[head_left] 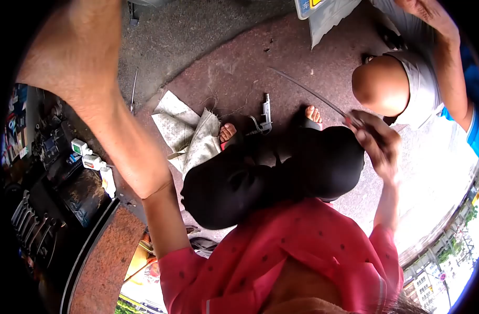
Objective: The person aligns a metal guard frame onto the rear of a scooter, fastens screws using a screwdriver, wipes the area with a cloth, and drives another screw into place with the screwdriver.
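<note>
In my right hand is a long thin metal rod with a reddish end by my fingers. My fingers are closed around that end, and the bare tip points up and to the left, over the floor. My left hand is raised very close to the camera at the upper left. Its fingers lie outside the picture or are hidden, so what it touches cannot be seen. Between my feet on the floor lies a silver metal tool with a curved end. A worn pale cloth lies by one foot.
Another thin rod lies on the floor beyond my left forearm. Several wrenches and white bottles are at the left. A person's bare knee is close by at the right. A plate corner shows at the top.
</note>
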### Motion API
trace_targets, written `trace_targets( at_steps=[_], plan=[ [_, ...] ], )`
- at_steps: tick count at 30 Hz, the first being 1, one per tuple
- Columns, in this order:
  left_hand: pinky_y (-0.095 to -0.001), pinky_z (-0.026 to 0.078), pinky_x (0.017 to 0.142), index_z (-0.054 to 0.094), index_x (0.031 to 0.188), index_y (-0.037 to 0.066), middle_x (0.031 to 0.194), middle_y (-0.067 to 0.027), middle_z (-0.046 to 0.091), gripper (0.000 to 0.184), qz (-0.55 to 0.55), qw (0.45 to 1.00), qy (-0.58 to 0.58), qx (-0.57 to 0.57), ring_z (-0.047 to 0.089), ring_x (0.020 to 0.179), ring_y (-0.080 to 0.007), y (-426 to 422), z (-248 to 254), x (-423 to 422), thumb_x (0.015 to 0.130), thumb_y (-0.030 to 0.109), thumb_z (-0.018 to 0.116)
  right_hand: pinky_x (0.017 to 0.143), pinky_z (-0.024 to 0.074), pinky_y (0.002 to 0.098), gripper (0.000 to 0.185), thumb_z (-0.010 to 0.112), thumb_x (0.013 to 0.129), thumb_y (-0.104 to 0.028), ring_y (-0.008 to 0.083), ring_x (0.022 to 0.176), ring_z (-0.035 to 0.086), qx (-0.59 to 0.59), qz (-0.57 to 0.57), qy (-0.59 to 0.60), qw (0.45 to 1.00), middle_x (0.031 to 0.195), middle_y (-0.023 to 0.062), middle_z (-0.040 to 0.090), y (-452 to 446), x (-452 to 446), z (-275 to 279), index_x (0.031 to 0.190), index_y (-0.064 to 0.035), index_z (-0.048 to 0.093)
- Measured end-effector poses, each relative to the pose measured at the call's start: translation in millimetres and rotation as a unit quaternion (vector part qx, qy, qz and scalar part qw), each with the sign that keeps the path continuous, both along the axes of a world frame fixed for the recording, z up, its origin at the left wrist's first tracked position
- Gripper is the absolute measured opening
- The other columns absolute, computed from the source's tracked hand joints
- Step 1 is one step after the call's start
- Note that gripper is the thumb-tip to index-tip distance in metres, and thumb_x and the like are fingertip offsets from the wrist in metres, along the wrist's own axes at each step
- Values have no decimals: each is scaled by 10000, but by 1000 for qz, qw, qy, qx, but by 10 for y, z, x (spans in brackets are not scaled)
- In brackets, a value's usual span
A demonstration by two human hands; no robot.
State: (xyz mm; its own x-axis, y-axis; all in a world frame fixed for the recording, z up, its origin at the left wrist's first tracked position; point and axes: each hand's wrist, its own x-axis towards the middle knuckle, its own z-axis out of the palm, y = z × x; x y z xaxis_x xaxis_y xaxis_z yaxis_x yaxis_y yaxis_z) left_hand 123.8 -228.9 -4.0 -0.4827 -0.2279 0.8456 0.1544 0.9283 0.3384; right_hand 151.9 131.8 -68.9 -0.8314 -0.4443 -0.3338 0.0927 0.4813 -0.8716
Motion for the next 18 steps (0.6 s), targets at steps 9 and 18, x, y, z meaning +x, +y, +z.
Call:
trace_targets(
  at_steps=[9, 18],
  plan=[
    [-245, 496, 644, 577, 1003, -17, 920, -81, 612, 346, -11, 999, 37, 23, 574, 731, -134, -284, -235, 11, 776, 143, 783, 703, 492, 288, 299, 629, 930, -237, 132, 781, 594, 45, 94, -168, 980, 825, 44, 642, 130, -185, -2253, 1159, -45, 629],
    [-252, 513, 659, 562, 1049, -22, 963, -99, 603, 388, -51, 974, 71, 208, 583, 762, -144, -257, -1275, -66, 792, 169, 781, 685, 503, 485, 264, 645, 839, -334, 408, 781, 634, 320, 153, 51, 934, 779, 177, 649, -15, -13, -2921, 863, -76, 596]
  ],
)
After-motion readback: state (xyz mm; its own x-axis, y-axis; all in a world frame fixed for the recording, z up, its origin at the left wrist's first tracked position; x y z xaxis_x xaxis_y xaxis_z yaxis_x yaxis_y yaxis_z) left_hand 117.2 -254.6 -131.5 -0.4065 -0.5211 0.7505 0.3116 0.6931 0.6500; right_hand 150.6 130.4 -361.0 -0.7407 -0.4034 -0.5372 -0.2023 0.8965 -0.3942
